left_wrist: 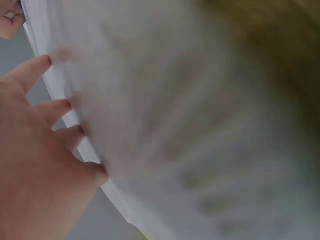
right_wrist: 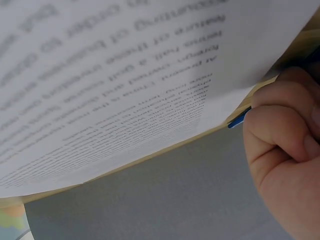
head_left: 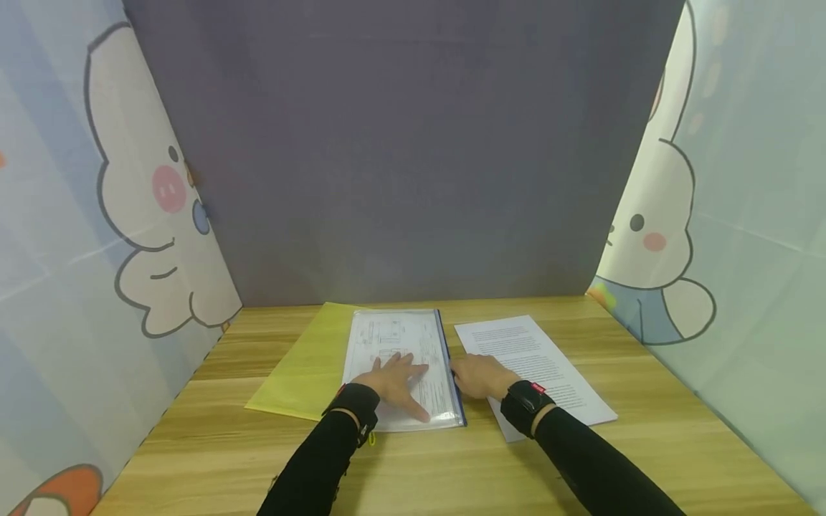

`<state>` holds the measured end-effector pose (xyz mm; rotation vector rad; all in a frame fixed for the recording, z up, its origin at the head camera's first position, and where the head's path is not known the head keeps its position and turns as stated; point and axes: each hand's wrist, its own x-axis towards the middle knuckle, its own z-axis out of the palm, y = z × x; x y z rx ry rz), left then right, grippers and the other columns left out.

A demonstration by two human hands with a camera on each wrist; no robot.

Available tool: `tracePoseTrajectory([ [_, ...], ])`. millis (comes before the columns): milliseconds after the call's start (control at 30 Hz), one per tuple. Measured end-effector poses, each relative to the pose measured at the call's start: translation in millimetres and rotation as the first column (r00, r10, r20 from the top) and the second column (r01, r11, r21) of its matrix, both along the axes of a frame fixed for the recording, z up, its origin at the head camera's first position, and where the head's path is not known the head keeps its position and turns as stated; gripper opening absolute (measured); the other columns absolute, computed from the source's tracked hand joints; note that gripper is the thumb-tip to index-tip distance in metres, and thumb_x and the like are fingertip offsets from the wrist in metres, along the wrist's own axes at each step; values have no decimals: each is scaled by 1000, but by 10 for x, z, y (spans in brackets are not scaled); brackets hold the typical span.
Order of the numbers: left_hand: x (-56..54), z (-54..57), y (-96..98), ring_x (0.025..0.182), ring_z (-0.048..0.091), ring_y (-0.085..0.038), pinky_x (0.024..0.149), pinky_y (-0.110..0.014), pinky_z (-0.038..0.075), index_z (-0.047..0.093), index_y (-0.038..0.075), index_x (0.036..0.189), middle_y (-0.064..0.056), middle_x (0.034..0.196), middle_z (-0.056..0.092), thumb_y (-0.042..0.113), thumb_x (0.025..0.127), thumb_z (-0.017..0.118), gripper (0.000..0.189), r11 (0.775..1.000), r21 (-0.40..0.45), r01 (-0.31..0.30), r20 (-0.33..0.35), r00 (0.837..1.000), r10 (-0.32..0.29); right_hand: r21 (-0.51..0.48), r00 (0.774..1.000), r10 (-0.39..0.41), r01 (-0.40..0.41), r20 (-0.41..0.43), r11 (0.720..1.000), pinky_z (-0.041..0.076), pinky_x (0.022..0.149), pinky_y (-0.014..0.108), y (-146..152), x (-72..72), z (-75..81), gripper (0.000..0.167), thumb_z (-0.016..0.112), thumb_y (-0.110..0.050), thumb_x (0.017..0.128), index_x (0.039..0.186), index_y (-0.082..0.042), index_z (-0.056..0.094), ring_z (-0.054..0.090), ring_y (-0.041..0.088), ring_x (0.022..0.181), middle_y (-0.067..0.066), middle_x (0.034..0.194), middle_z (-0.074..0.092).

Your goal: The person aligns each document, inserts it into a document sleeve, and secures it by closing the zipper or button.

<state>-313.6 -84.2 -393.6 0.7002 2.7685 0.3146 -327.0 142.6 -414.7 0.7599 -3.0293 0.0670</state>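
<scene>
A clear document pouch with a blue zip edge lies in the middle of the table, and printed drawings show through it. My left hand rests flat on the pouch, fingers spread. The left wrist view shows these fingertips touching its surface. At the blue edge, my right hand has its fingers curled and appears to pinch the zip; the fingers hide the exact spot. In the right wrist view, the curled fingers sit beside a short bit of blue edge.
A yellow folder lies partly under the pouch on the left. Printed sheets lie at the right, partly under my right wrist. The wooden table meets a grey panel at the back, with printed cloth on both sides.
</scene>
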Motion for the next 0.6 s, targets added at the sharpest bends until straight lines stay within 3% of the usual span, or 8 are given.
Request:
tracePoseTrajectory([
  [333, -40, -85, 5, 154, 13, -38, 120, -66, 9, 40, 26, 158, -12, 168, 20, 68, 72, 80, 104, 1000, -1, -6, -13, 1000, 6, -47, 998, -41, 43, 41, 998, 53, 72, 37, -14, -47, -20, 12, 53, -17, 101, 99, -17, 65, 54, 14, 74, -4, 82, 58],
  [600, -54, -56, 25, 154, 15, -39, 120, -64, 11, 39, 27, 158, -13, 168, 21, 69, 72, 80, 105, 999, -40, -19, -24, 1000, 18, -69, 999, -18, 21, 37, 997, 53, 73, 39, -11, -69, -12, 12, 54, -17, 101, 97, -15, 65, 54, 14, 75, -4, 82, 58],
])
